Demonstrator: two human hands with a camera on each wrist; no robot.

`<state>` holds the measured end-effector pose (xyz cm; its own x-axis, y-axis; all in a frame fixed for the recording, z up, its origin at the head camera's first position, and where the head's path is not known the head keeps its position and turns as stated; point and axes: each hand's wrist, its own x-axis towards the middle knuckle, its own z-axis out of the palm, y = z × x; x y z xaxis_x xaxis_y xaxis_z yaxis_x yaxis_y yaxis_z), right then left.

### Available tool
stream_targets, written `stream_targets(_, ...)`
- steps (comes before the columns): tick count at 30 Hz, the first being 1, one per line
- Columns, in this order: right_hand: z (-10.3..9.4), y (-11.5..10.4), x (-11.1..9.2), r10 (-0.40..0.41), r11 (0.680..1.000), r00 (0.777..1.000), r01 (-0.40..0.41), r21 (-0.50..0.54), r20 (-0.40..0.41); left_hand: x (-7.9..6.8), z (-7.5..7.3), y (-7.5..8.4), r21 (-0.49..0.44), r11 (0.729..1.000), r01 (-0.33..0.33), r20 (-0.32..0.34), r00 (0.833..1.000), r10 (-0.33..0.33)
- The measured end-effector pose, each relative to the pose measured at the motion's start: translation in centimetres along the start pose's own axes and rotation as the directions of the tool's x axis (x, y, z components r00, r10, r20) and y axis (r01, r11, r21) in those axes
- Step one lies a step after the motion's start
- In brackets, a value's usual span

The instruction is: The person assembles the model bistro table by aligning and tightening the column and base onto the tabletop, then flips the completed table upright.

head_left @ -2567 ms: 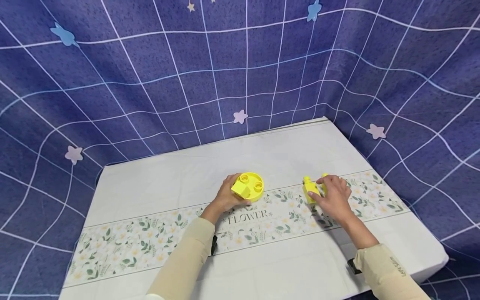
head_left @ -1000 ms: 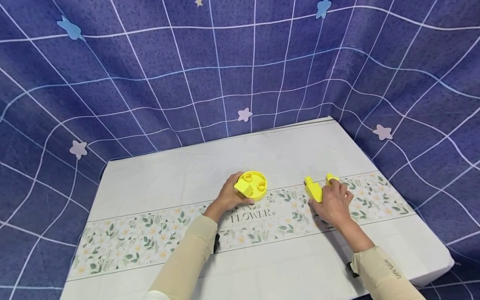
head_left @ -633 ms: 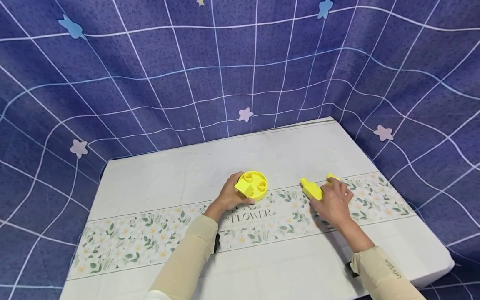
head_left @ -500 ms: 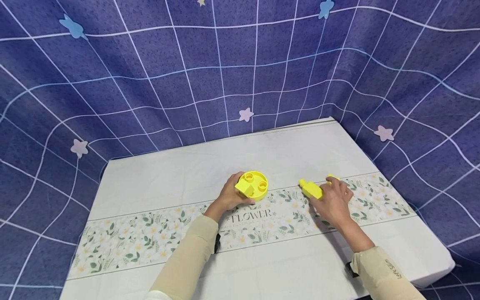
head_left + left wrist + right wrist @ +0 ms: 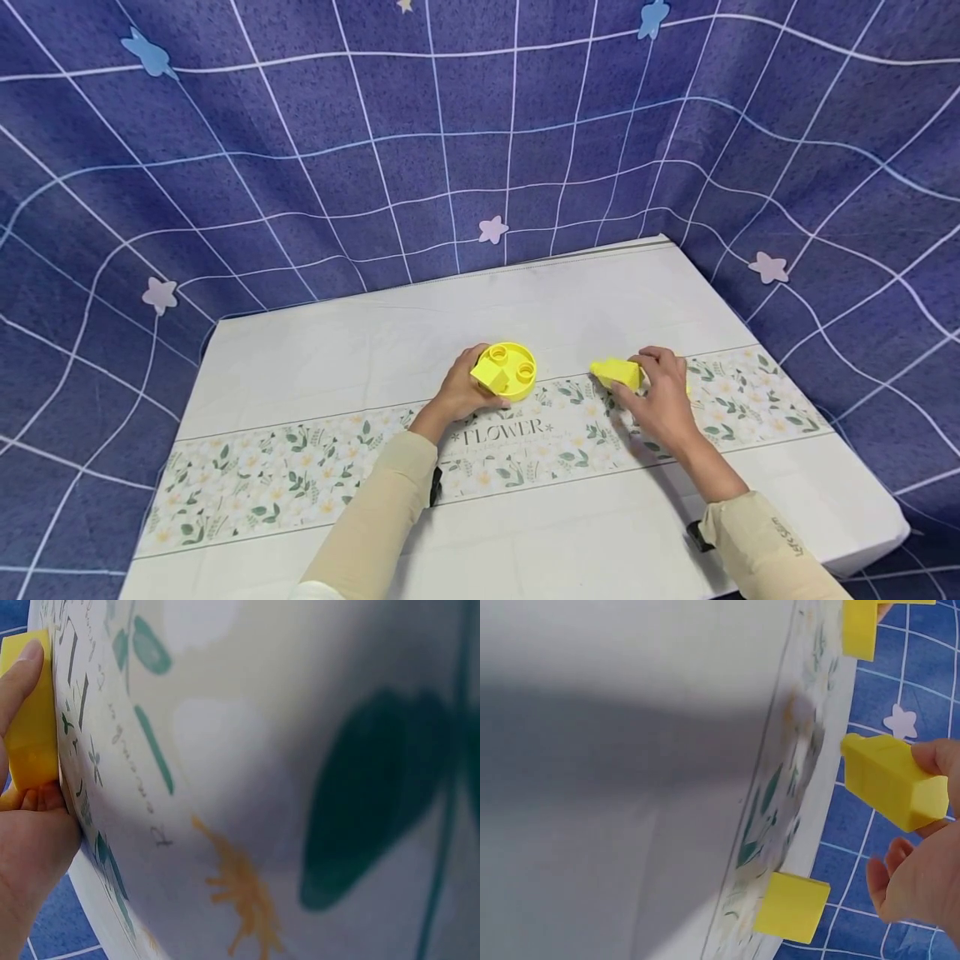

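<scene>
1. The yellow bottle-shaped block (image 5: 617,373) is at the right part of the floral band (image 5: 300,467), well apart from the round yellow tray (image 5: 512,363).
2. In the head view its long axis runs nearly sideways: the narrow neck points left, towards the tray, and the broad end faces the right hand (image 5: 663,400).
3. The right wrist view shows the block tilted, neck dipping towards the surface (image 5: 322,358) and broad end higher; whether the neck touches down I cannot tell.
4. Of the two hands, the right pinches the block near its broad end between thumb and fingers, parted only by its thickness; the other fingers curl loosely.
5. The left hand (image 5: 461,392) is curled round the left side of the tray, which lies flat with its two raised rings facing up.
6. A square-topped piece (image 5: 489,377) stands on the tray, beside those fingers.
7. Another yellow block (image 5: 793,906) is on the surface beyond the right hand, mostly hidden in the head view.
</scene>
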<state>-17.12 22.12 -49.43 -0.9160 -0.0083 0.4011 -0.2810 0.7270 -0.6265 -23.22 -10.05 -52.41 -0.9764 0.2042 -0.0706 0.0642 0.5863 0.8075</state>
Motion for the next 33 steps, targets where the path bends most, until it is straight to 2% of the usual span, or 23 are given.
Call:
stream_targets(7, 0.2, -0.9, 0.5, -0.047, 0.996, 0.999, 0.047, 0.081, -0.01, 0.0, 0.0, -0.1, -0.009, 1.0, 0.004, 0.002, 1.0, -0.004)
stream_targets(14, 0.5, -1.8, 1.2, -0.06, 0.981, 0.998, 0.06, 0.182, -0.004, -0.1, -0.1, 0.0, -0.001, 1.0, 0.002, 0.006, 1.0, -0.002)
stream_targets(27, 1.0, -3.6, 2.1, -0.088, 0.98, 0.996, 0.086, 0.179, 0.003, 0.0, -0.1, 0.0, 0.009, 1.0, 0.002, 0.01, 1.0, -0.002)
stream_targets(33, 1.5, -4.5, 3.0, -0.086, 0.97, 0.995, 0.074, 0.23, 0.041, -0.1, -0.2, 0.1, 0.014, 1.0, 0.012, 0.008, 1.0, -0.013)
